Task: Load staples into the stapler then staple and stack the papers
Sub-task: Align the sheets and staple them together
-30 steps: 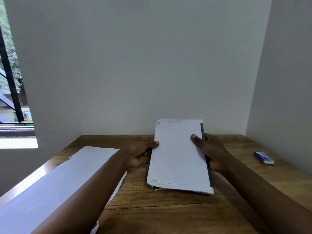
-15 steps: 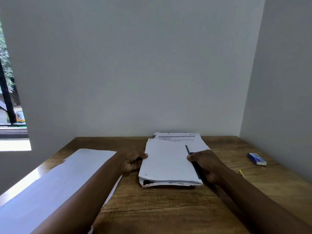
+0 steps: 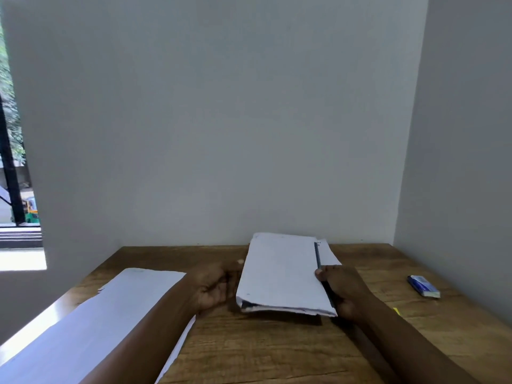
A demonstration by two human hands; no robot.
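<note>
A thick bundle of white papers [image 3: 282,275] is held tilted up off the wooden table [image 3: 277,347], its near edge low. My left hand [image 3: 216,286] grips the bundle's left edge. My right hand [image 3: 340,289] grips the right edge, where a dark strip runs along the bundle. One printed sheet [image 3: 328,252] lies flat behind the bundle near the wall. A second stack of white sheets [image 3: 91,328] lies on the left of the table, partly under my left forearm. No stapler can be made out.
A small blue and white box [image 3: 423,285] lies at the right of the table near the side wall. A tiny yellow object [image 3: 396,311] shows beside my right forearm. Walls close off the back and right; a window opens at the left.
The bundle lay flat on the table half a second ago; both hands have lifted and tilted it up again.
</note>
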